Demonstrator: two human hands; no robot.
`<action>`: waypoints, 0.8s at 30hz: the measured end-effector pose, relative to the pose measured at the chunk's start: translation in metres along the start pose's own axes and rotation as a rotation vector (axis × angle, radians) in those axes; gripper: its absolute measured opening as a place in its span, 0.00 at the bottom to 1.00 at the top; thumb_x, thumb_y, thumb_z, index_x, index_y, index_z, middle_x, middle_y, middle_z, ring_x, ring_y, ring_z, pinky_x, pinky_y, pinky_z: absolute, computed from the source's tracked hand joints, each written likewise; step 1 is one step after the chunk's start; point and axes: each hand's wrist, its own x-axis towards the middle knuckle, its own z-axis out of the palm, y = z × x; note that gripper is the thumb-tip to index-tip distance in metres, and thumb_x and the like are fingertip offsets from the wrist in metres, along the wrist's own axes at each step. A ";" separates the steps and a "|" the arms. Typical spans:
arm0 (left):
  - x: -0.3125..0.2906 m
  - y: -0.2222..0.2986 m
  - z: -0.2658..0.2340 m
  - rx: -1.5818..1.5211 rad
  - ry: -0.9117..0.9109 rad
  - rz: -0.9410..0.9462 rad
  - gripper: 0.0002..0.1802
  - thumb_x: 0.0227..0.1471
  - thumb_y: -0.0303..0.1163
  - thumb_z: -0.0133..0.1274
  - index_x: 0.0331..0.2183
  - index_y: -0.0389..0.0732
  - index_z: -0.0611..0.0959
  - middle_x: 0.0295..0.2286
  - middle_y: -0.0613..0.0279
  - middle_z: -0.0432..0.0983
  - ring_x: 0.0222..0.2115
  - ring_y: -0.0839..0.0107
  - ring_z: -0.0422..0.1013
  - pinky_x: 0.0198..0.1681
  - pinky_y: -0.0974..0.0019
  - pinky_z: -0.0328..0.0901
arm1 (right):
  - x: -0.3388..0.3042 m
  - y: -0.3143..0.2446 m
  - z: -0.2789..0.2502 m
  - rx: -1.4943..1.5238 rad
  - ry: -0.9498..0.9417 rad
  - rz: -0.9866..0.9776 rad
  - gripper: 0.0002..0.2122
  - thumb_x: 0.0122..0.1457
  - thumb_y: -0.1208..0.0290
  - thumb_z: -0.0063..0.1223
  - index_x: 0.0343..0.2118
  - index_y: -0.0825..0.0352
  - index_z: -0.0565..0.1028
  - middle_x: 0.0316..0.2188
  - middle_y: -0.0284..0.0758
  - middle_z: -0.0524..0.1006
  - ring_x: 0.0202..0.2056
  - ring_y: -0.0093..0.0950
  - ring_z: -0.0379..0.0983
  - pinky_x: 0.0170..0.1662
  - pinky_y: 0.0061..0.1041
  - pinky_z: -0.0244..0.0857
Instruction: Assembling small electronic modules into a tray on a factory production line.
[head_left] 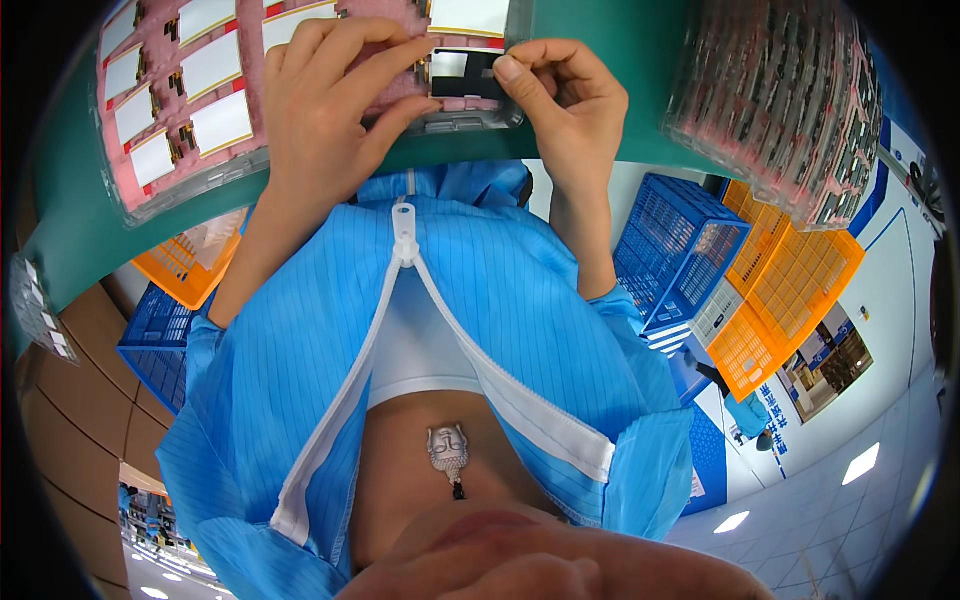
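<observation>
Over a clear tray lined with pink foam (365, 100), both my hands meet at a small flat panel (449, 65), partly white and partly black, at the tray's near right corner. My left hand (325, 110) spans the panel's left end, forefinger at its upper corner and thumb at its lower one. At the right end, my right hand (580, 105) has its thumb and forefinger pinched on the edge of the black film (482, 78) covering part of the panel. Whether that film is stuck down cannot be seen. White panels (222, 122) with small brown connector tails sit in the other slots.
The tray lies on a green tabletop (590, 20). To the right leans a tall stack of clear trays (775, 100). Blue (680, 250) and orange crates (785, 300) stand below on the right, with another orange crate (185, 265) and blue crate (155, 345) on the left.
</observation>
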 end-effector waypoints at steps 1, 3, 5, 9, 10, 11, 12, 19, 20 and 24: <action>0.000 0.000 0.000 -0.005 0.000 -0.001 0.28 0.38 0.35 0.72 0.46 0.46 0.88 0.43 0.67 0.79 0.43 0.64 0.70 0.45 0.62 0.64 | 0.000 0.000 0.000 -0.004 0.002 0.002 0.06 0.55 0.77 0.69 0.33 0.69 0.82 0.21 0.20 0.73 0.23 0.08 0.57 0.24 0.12 0.49; 0.000 -0.001 0.000 -0.006 -0.001 0.000 0.28 0.38 0.35 0.72 0.46 0.46 0.88 0.43 0.67 0.79 0.43 0.64 0.70 0.45 0.62 0.64 | 0.000 0.000 0.000 -0.007 0.004 0.004 0.06 0.55 0.77 0.69 0.33 0.69 0.82 0.21 0.20 0.73 0.23 0.08 0.57 0.24 0.12 0.49; -0.001 -0.001 0.000 -0.005 -0.002 0.000 0.28 0.38 0.35 0.72 0.46 0.46 0.88 0.43 0.67 0.79 0.42 0.64 0.70 0.45 0.62 0.64 | -0.001 -0.002 0.001 -0.009 0.006 0.017 0.06 0.54 0.77 0.70 0.33 0.69 0.82 0.21 0.20 0.72 0.22 0.08 0.57 0.24 0.12 0.49; -0.001 -0.001 0.000 -0.001 -0.004 -0.003 0.28 0.37 0.35 0.73 0.46 0.46 0.88 0.43 0.67 0.79 0.42 0.64 0.70 0.45 0.62 0.64 | 0.000 0.000 0.001 -0.009 0.006 0.006 0.06 0.54 0.77 0.70 0.33 0.68 0.82 0.21 0.20 0.73 0.22 0.09 0.57 0.24 0.12 0.49; -0.001 -0.001 0.000 -0.001 -0.006 -0.004 0.28 0.37 0.35 0.73 0.46 0.47 0.88 0.43 0.67 0.79 0.42 0.65 0.70 0.45 0.62 0.64 | 0.000 0.001 0.000 -0.013 0.004 0.007 0.06 0.54 0.77 0.70 0.33 0.68 0.82 0.21 0.20 0.73 0.23 0.09 0.57 0.24 0.12 0.49; 0.000 -0.001 0.000 -0.002 -0.006 -0.004 0.28 0.37 0.35 0.73 0.46 0.47 0.88 0.43 0.67 0.79 0.42 0.65 0.70 0.45 0.62 0.64 | 0.000 0.001 0.000 -0.018 0.002 0.009 0.06 0.53 0.76 0.70 0.33 0.68 0.82 0.21 0.20 0.72 0.23 0.09 0.57 0.24 0.12 0.49; 0.000 -0.001 0.000 -0.002 -0.005 -0.002 0.28 0.37 0.35 0.73 0.45 0.46 0.88 0.43 0.67 0.79 0.42 0.65 0.70 0.45 0.62 0.64 | 0.000 0.000 0.000 -0.017 0.002 0.008 0.06 0.53 0.76 0.70 0.33 0.68 0.82 0.21 0.20 0.72 0.23 0.09 0.57 0.24 0.12 0.49; -0.001 -0.001 0.000 -0.005 0.002 -0.005 0.28 0.37 0.35 0.73 0.45 0.46 0.88 0.42 0.67 0.79 0.42 0.64 0.71 0.44 0.62 0.65 | 0.000 0.002 0.000 -0.020 0.000 0.017 0.07 0.53 0.75 0.71 0.33 0.68 0.83 0.23 0.22 0.76 0.24 0.10 0.59 0.25 0.13 0.52; -0.005 -0.004 0.001 -0.005 0.002 -0.013 0.28 0.37 0.35 0.73 0.45 0.46 0.88 0.42 0.67 0.79 0.42 0.64 0.71 0.44 0.62 0.65 | -0.001 0.006 0.001 -0.014 -0.014 0.026 0.07 0.53 0.75 0.71 0.33 0.68 0.83 0.23 0.22 0.77 0.24 0.10 0.59 0.25 0.13 0.52; 0.000 -0.001 0.000 -0.011 0.004 0.006 0.28 0.37 0.34 0.73 0.45 0.46 0.88 0.42 0.67 0.79 0.42 0.64 0.71 0.45 0.62 0.65 | 0.000 0.001 0.000 -0.004 -0.003 0.027 0.07 0.53 0.76 0.71 0.33 0.68 0.83 0.23 0.22 0.77 0.24 0.10 0.60 0.25 0.13 0.52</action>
